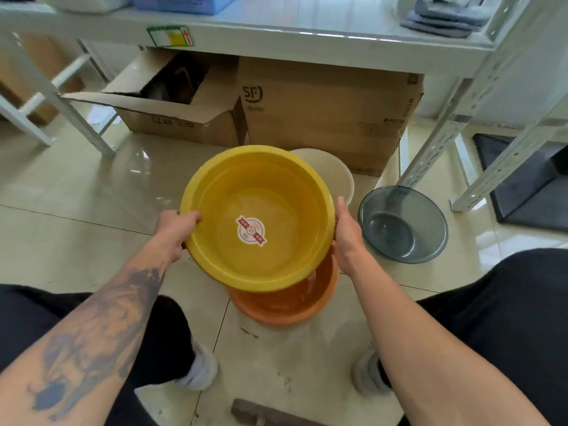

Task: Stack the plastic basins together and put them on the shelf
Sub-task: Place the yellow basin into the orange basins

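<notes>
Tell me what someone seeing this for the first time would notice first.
The bright yellow basin at the centre, held at its rim by the left hand and the right hand, with a round sticker on its bottom. An orange basin sits on the floor right beneath it. A white basin peeks out behind, and a grey see-through basin stands on the tiles to the right.

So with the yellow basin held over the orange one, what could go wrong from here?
1. The round yellow plastic basin is tilted and held only at its rim by the left hand and right hand; it could slip.
2. It may seat crooked in the orange plastic basin below.
</notes>
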